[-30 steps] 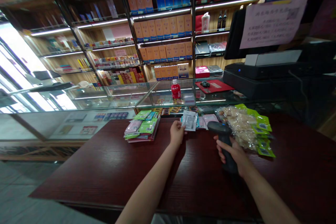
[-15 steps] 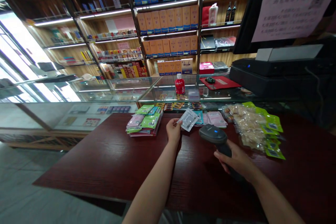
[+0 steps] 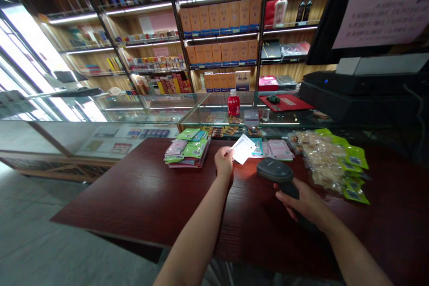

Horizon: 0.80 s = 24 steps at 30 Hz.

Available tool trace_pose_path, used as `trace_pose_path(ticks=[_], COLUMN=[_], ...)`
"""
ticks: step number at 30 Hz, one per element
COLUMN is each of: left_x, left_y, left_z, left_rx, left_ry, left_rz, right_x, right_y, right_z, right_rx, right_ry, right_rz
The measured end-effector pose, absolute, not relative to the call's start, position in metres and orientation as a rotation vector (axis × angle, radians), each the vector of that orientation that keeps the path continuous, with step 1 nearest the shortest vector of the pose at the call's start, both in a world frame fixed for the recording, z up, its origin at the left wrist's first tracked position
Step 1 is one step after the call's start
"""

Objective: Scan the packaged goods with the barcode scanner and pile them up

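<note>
Pinching packet (image 3: 243, 149) in left hand (image 3: 224, 161), to forward-right; gripping scanner (image 3: 276, 171) in right hand (image 3: 306, 201), aimed forward-left toward packet, apart from it.

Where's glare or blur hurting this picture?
Head view: the packet in the left hand is washed out, its print mostly unreadable; head view: the window at far left is blown out; head view: the pink sheet has blurred writing.

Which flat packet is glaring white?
The packet held in the left hand; it glares white, unlike those in the left stack and the pink-and-blue pile.
</note>
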State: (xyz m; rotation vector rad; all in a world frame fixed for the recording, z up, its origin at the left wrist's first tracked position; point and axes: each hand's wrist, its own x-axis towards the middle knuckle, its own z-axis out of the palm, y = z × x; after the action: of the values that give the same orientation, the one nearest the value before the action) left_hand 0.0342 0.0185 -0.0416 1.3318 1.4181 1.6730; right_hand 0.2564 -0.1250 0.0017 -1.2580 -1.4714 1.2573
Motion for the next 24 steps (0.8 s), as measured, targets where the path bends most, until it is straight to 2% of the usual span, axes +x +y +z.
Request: trace_pose_path(ticks=[15,24], left_x=[0.035,0.011], left_y=[0.017,0.019], left_z=[-0.043,-0.040], left_rx=[1.189,0.991], left_ry=[1.251,1.495], left_rz=[1.701,1.872], right_x=[0.258,0.260], right_y=[-0.120,-0.119], right_z=[-0.002,-0.003], right_rx=[-1.179,-1.121], right_ry=[-1.275,-1.146], right_rz=[1.280,1.284])
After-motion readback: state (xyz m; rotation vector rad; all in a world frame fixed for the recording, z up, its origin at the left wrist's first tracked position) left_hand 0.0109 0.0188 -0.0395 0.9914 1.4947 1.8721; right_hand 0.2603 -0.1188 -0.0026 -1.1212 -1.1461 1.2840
